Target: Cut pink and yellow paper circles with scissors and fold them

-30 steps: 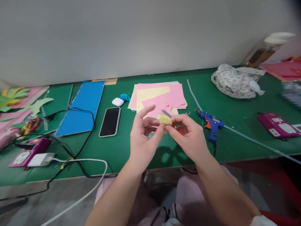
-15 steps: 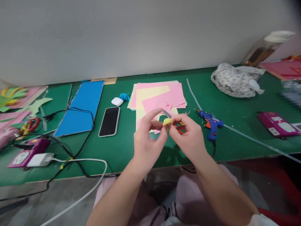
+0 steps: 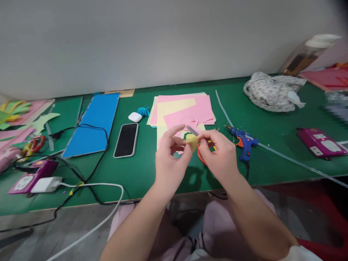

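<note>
A small yellow paper piece (image 3: 191,141) is pinched between the thumb and fingers of my left hand (image 3: 170,159). My right hand (image 3: 219,156) grips scissors (image 3: 200,149) with orange handles, whose blades poke out beyond the paper piece. Both hands hover over the near edge of the green table (image 3: 152,174). Just behind them lies a stack of pink and yellow paper sheets (image 3: 182,110).
A phone (image 3: 126,140), a white earbud case (image 3: 135,117) and a blue sheet (image 3: 95,123) lie to the left. A blue glue gun (image 3: 244,142) and a long glue stick (image 3: 296,163) are to the right, with a cloth bag (image 3: 272,92) behind. Cables and a charger (image 3: 46,184) cover the near left.
The hands have turned the yellow piece between them, staying in about the same spot. The scissors' orange handle loop now shows below my right fingers.
</note>
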Demonstrator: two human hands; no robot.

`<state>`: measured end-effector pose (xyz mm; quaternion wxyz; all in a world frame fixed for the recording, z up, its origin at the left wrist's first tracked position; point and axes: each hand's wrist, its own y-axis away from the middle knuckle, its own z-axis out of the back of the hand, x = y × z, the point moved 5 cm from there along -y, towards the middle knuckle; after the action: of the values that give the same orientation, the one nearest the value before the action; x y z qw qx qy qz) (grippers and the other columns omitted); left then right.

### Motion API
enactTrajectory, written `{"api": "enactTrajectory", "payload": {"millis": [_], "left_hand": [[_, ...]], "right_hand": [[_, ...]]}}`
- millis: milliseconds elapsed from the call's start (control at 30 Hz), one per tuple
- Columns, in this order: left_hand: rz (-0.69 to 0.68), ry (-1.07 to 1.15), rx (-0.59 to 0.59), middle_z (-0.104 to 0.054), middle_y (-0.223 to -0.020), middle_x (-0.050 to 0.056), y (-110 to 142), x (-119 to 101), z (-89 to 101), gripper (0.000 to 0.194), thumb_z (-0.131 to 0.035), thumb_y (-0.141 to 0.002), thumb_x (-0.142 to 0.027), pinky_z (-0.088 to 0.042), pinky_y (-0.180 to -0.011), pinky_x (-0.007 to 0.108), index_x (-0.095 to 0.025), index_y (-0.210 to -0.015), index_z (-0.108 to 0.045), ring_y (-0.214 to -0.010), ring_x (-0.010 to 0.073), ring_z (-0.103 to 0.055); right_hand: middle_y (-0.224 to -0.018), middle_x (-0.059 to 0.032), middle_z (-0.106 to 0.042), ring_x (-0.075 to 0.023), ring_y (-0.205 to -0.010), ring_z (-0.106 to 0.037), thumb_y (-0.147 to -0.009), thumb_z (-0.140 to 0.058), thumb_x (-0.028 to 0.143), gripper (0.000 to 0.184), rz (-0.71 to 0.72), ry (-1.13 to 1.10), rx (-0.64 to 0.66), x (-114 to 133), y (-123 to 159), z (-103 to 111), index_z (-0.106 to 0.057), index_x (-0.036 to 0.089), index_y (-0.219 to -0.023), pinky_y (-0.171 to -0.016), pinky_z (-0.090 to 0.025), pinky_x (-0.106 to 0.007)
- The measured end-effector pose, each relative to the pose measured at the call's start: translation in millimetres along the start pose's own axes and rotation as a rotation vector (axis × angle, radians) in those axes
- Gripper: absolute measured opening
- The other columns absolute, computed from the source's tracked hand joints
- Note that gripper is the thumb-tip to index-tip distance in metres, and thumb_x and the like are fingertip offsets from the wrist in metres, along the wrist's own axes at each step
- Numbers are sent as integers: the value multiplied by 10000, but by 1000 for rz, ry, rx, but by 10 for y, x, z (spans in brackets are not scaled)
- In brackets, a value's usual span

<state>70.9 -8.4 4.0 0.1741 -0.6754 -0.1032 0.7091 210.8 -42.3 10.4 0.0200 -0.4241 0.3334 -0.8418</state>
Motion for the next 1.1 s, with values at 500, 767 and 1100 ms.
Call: {"api": "enactTrajectory", "payload": {"millis": [500,767,1100], "left_hand": [[117,153,69,-649,-786,-25,-28,71,-24,501,-706,-780,-149,-587,-648,216,-238,-1255,-572,-726,114,-671],[102,162,69,-658,-792,-22,-59,75,19,511,-706,-766,-134,-600,-720,235,-227,-1248,-564,-742,110,-676],[81,201,6,-671,-777,-32,-105,49,92,451,-687,-770,-133,-595,-673,226,-226,-1195,-568,-726,110,-693]], "right_hand": [[-801,0,-750,-147,-705,-692,-849,-636,186,92,-162,-288,106,-10,0,-47,-681,225,-780,-587,-568,-251],[-765,12,-734,-132,-662,-669,-868,-640,182,101,-113,-270,83,30,12,-41,-669,227,-783,-576,-556,-242],[-745,6,-720,-143,-651,-664,-813,-661,213,42,-324,-387,-5,-83,11,11,-683,229,-780,-566,-536,-256]]}}
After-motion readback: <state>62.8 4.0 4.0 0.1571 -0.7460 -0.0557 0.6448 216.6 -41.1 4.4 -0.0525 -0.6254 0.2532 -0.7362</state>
